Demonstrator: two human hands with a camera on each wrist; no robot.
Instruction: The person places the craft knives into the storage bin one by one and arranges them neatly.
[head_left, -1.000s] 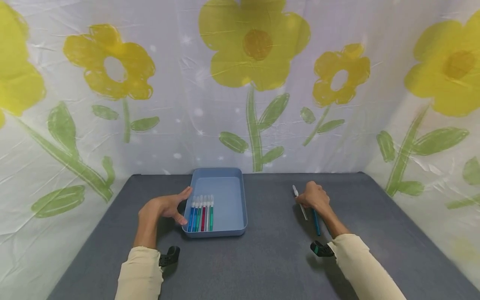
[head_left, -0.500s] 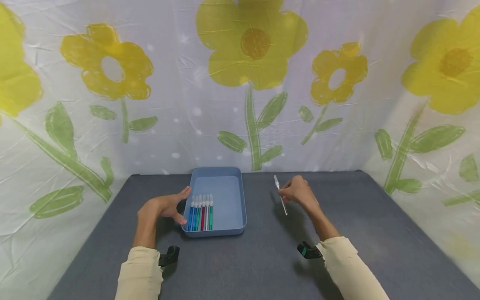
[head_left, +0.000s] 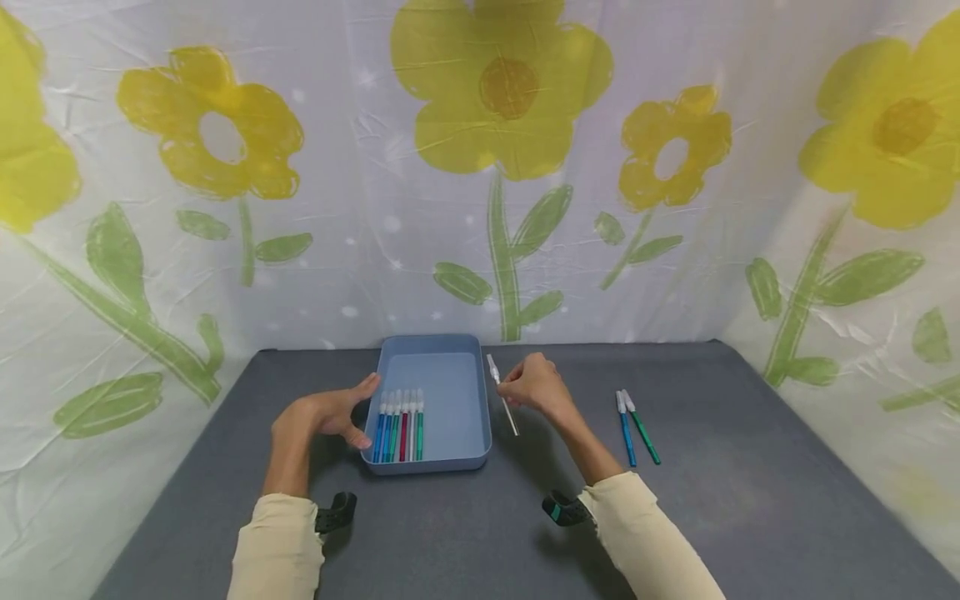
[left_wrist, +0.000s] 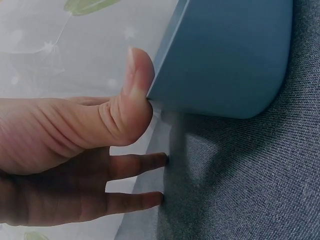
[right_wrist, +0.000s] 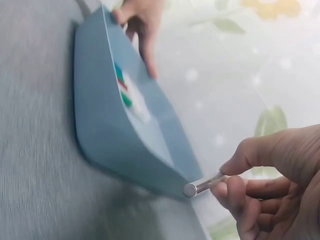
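Note:
My right hand [head_left: 537,385] pinches a silver craft knife [head_left: 511,418] with a clear cap, just right of the blue tray [head_left: 456,464]. Thumb and fingertips hold its middle; in the right wrist view the silver handle's round end [right_wrist: 190,190] points out past the tray wall. Several capped craft knives [head_left: 403,437] in blue, green, red and silver lie side by side in the tray's left part. My left hand [head_left: 324,413] touches the tray's left side, thumb and fingers spread. In the left wrist view the thumb [left_wrist: 136,95] meets the tray edge.
A blue craft knife [head_left: 627,440] and a green craft knife [head_left: 645,437], both capped, lie to the right on the dark grey table [head_left: 450,542]. A flower-printed curtain [head_left: 337,167] hangs behind the table's far edge.
My right hand has lifted the silver craft knife and carried it left to the tray's right side. The blue and green knives it covered now show. My left hand has stayed at the tray.

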